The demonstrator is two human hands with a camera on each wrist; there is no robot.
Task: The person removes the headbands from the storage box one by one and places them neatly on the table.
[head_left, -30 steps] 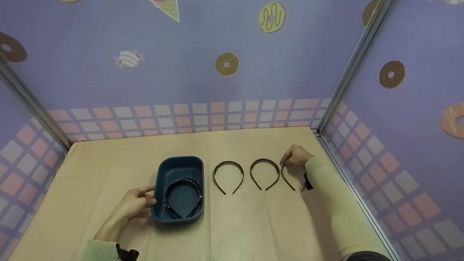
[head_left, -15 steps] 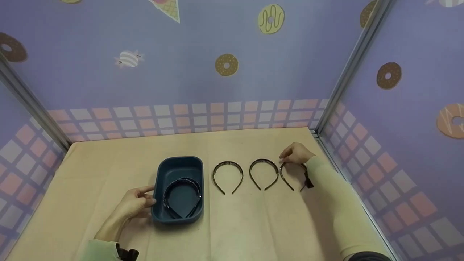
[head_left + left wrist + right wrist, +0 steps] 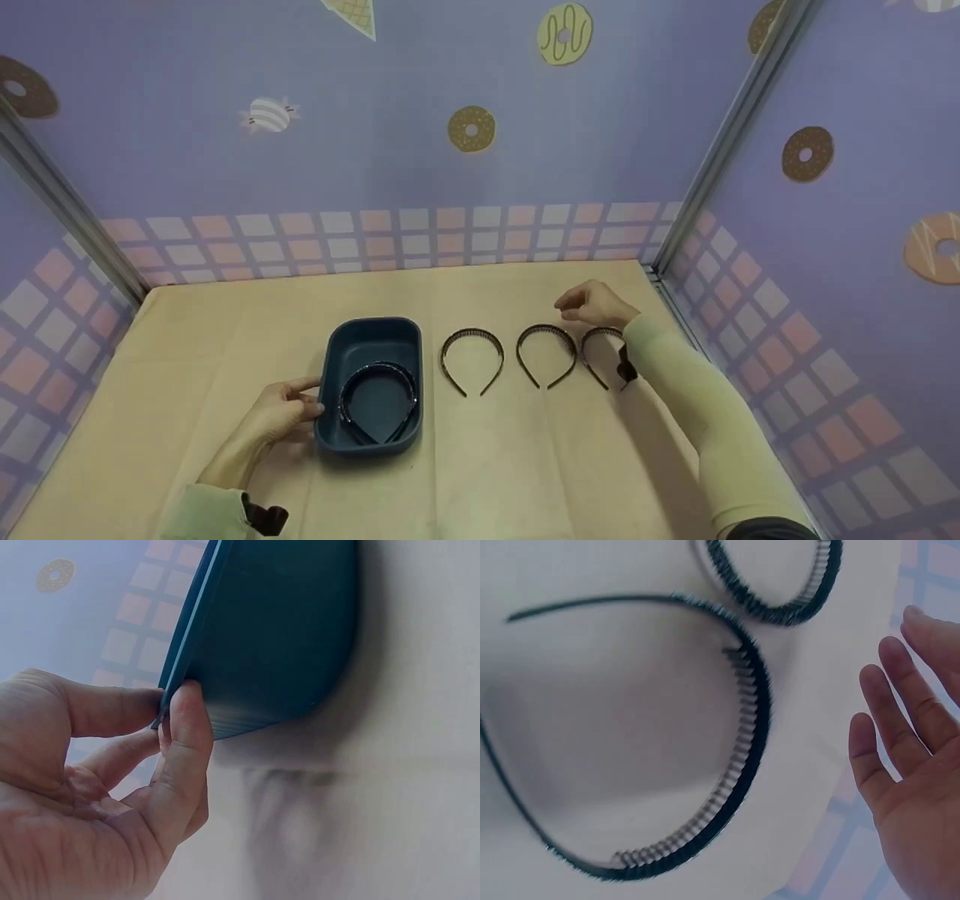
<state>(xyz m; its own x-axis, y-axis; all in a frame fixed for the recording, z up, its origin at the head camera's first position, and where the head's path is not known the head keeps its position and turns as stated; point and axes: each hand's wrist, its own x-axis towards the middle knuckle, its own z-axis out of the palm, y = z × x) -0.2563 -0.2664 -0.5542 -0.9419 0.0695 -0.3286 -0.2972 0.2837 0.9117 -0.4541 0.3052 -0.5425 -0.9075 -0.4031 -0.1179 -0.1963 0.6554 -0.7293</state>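
My left hand (image 3: 277, 412) pinches the rim of a dark blue plastic tub (image 3: 375, 341) between thumb and fingers; the left wrist view shows the tub's wall (image 3: 277, 622) beside the fingers. Inside the tub lie dark headbands (image 3: 384, 365), overlapping one another. On the cloth to its right, three black toothed headbands stand in a row: one at left (image 3: 471, 332), one in the middle (image 3: 541, 328) and one at right (image 3: 600, 331). Above the right headband hovers my right hand (image 3: 598, 304), fingers extended and holding nothing. Part of that headband is hidden by the sleeve.
A cream cloth (image 3: 487, 465) covers the table. A patterned wall (image 3: 405, 165) rises behind it, with side panels and grey metal posts (image 3: 720, 157) at the corners.
My right hand has let go of the right headband, which now lies in the row. The hand has lifted back and to the left. My left hand stays on the tub.
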